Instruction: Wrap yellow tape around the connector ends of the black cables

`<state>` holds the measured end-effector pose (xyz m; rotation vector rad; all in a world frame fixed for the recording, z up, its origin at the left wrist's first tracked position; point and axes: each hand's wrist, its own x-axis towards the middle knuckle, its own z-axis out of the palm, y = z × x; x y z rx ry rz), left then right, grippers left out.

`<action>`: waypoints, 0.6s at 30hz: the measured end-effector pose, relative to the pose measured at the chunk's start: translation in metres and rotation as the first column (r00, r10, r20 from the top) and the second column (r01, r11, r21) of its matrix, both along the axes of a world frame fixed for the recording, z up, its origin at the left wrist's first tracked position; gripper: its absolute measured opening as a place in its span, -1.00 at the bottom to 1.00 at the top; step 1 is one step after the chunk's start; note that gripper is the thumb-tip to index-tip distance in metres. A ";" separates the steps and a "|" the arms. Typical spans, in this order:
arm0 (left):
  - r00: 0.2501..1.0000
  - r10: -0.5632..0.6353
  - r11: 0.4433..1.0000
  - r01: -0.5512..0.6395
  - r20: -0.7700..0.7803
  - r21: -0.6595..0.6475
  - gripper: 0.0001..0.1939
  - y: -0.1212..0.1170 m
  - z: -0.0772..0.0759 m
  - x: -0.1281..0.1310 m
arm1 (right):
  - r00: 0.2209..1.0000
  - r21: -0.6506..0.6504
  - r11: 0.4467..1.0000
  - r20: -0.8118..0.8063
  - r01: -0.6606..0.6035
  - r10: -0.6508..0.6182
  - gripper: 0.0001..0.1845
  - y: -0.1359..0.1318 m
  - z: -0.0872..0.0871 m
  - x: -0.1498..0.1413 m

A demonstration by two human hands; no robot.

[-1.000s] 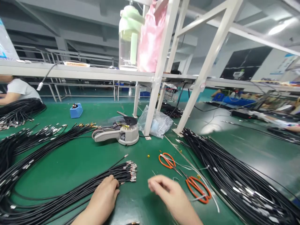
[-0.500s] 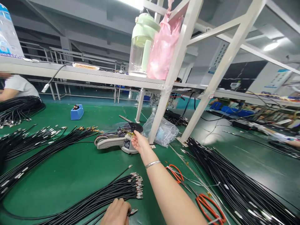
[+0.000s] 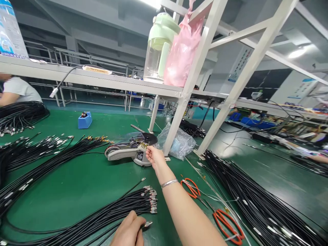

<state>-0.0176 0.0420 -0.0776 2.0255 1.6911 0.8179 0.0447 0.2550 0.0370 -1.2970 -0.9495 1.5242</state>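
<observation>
My right hand (image 3: 155, 158) reaches forward to a grey tape dispenser (image 3: 123, 154) with a round base and a black disc on top. Its fingers are pinched together at the dispenser's near right side; anything between the fingertips is too small to make out. Low in the view, my left hand (image 3: 129, 229) is curled around a black cable whose metal-ended connector (image 3: 148, 224) sticks out past the fingers. Just beyond that hand lies a bundle of black cables (image 3: 120, 209), their silvery connectors lined up at the right end.
Two orange-handled scissors (image 3: 228, 226) (image 3: 191, 188) lie right of my forearm. Black cable bundles (image 3: 256, 191) spread along the right and left. A white shelf post (image 3: 176, 123) stands behind a clear plastic bag (image 3: 183, 145). A blue holder (image 3: 85, 120) sits further back; a person (image 3: 19, 90) is at far left.
My right hand's fingertips have drawn slightly down, away from the dispenser's black disc. My left hand has shifted a little, keeping the cable. The whole view has moved slightly.
</observation>
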 end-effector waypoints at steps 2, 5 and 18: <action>0.993 -0.041 0.999 0.041 0.108 -0.003 -0.67 -0.003 0.013 -0.001 | 1.000 0.015 1.000 0.011 -0.009 0.009 -0.70 -0.004 0.007 0.002; 0.969 0.025 1.000 -0.025 0.246 -0.005 -0.73 -0.007 0.031 0.000 | 0.999 0.055 0.998 0.024 -0.044 0.043 -0.77 -0.025 0.011 0.020; 0.980 0.057 0.964 -0.104 0.191 0.246 -0.80 -0.019 0.039 0.005 | 0.971 0.133 0.967 0.128 -0.217 0.200 -0.71 -0.224 -0.064 0.099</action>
